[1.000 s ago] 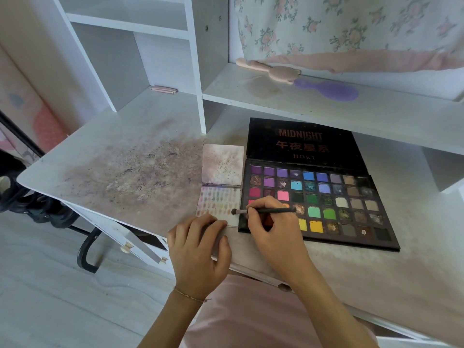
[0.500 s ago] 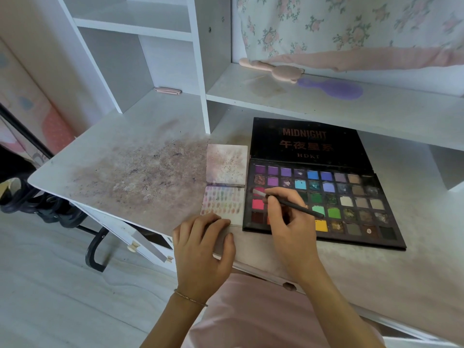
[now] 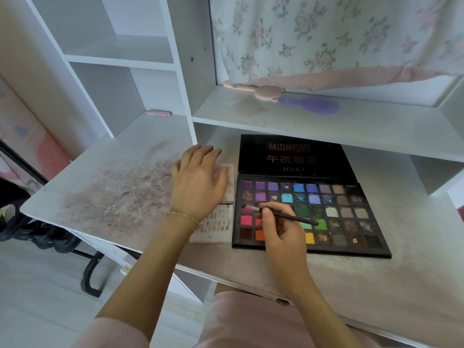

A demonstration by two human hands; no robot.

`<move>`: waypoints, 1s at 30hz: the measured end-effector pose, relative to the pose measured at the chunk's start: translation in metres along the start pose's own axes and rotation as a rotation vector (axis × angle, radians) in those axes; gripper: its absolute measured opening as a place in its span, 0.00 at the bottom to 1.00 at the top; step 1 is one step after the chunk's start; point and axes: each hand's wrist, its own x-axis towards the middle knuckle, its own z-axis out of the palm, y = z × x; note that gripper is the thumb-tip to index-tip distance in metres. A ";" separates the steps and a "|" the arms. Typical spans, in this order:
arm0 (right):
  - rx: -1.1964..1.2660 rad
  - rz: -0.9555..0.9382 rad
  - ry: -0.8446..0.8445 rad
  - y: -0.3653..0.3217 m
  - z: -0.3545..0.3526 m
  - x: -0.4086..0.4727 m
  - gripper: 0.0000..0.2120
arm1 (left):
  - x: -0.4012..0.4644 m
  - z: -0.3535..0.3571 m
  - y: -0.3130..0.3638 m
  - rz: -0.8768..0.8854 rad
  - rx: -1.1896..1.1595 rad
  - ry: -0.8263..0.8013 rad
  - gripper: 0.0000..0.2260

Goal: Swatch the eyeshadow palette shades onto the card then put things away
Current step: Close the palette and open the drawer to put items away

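My right hand (image 3: 283,237) pinches the brush (image 3: 281,215), bristles pointing left over the eyeshadow palette (image 3: 351,237). Thin black handle. My left hand (image 3: 198,182) hovers open above the swatch card (image 3: 218,229).

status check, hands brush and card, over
Right hand grips brush, bristles over palette left pans. Left hand open above upper card. Lower swatch card partly hidden by left wrist. Nothing else in the way.

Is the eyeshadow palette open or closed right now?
Open. The eyeshadow palette lies flat on the desk, its black lid folded back, the coloured pans showing.
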 end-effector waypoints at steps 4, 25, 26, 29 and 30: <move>-0.006 0.031 0.003 0.000 -0.001 0.000 0.14 | 0.002 0.000 -0.001 0.056 0.064 -0.065 0.12; -0.285 0.054 -0.224 -0.013 0.024 0.066 0.07 | -0.052 -0.008 -0.048 0.137 0.082 -0.354 0.19; -0.363 0.048 -0.257 -0.010 0.031 0.071 0.11 | -0.045 -0.006 -0.055 0.122 0.064 -0.357 0.20; -0.609 0.007 -0.327 -0.003 0.053 0.085 0.16 | -0.025 -0.003 -0.072 0.090 -0.008 -0.383 0.19; -0.705 -0.017 -0.333 -0.001 0.059 0.089 0.16 | -0.020 -0.003 -0.075 0.087 -0.024 -0.391 0.19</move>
